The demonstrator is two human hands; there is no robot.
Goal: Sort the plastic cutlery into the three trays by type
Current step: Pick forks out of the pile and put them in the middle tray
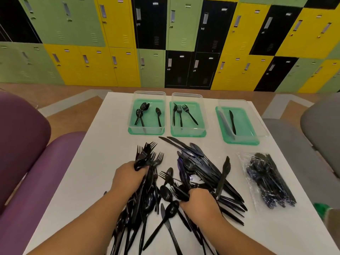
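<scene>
A big heap of black plastic cutlery covers the near half of the white table. My left hand grips a bundle of forks and spoons at the heap's left side. My right hand is curled round several pieces near the heap's middle. Three clear trays on green lids stand at the far edge: the left tray holds spoons, the middle tray forks, and the right tray one knife.
A clear plastic bag of more black cutlery lies at the table's right. Purple seats stand to the left, a grey chair to the right. Coloured lockers fill the wall beyond.
</scene>
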